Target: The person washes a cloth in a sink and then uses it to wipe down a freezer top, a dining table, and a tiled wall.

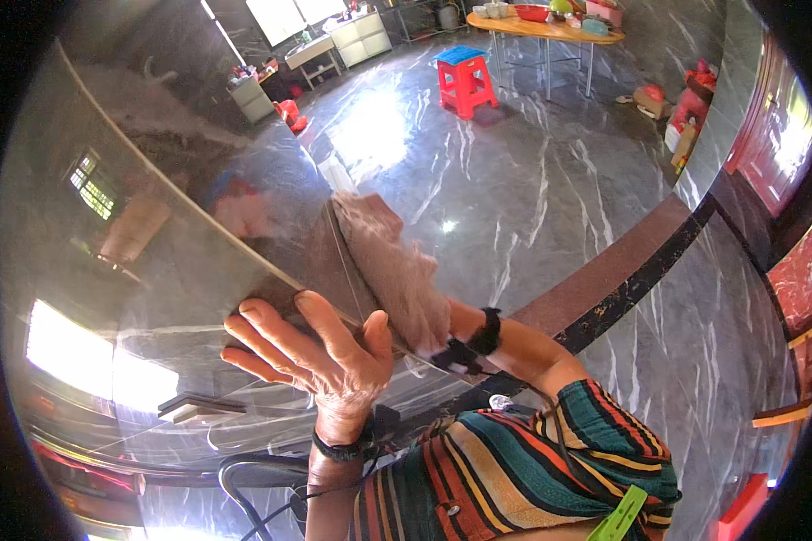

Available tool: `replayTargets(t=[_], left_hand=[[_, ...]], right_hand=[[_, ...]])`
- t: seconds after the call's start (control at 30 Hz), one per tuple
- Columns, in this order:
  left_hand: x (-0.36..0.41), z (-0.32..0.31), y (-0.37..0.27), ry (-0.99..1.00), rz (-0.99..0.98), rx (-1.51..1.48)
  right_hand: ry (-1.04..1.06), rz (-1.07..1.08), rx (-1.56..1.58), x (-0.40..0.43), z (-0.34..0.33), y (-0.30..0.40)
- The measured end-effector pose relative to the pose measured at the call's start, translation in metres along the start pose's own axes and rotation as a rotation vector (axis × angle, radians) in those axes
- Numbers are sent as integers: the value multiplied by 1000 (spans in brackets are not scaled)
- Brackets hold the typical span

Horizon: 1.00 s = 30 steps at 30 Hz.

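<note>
My left hand point(318, 348) lies with fingers spread against a glossy dark marbled wall panel point(176, 284), close to a pale seam point(210, 220). Nothing is held in it. A greyish-brown cloth point(396, 264) covers most of my right hand, leaving the wrist point(463, 321) in sight below it. The cloth sits against the panel's edge point(342, 250) at the opening to the room. Its fingers are hidden, and the cloth is slightly blurred. Each wrist has a black band around it.
A brown and black threshold strip point(609, 270) crosses the marbled floor point(487, 176). Beyond it stand a red plastic stool point(467, 88) with a blue top and a wooden table point(548, 28) bearing bowls. A metal chair frame point(233, 480) is at lower left. Boxes and red bags point(693, 108) line the right wall.
</note>
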<state>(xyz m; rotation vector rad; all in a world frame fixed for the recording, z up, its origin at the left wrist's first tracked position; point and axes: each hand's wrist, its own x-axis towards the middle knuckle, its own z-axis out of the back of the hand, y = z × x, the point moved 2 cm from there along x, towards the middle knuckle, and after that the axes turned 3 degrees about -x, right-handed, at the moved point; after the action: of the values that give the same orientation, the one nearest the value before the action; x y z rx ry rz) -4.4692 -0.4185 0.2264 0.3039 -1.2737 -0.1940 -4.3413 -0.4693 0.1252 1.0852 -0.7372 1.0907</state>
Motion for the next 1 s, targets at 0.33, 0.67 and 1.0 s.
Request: replayTargets(t=[0.33,0.67,1.0], left_hand=[[-7,6,-4,60,56,-176],[-6,2,-6,-9,-58,-41],[-3,-12,0,-101,23,-29]], right_hand=[[206,97,-6,-77,6,32],[-2,63,-36,34,2,-23],[48,-77,-34,-79,-18,9]])
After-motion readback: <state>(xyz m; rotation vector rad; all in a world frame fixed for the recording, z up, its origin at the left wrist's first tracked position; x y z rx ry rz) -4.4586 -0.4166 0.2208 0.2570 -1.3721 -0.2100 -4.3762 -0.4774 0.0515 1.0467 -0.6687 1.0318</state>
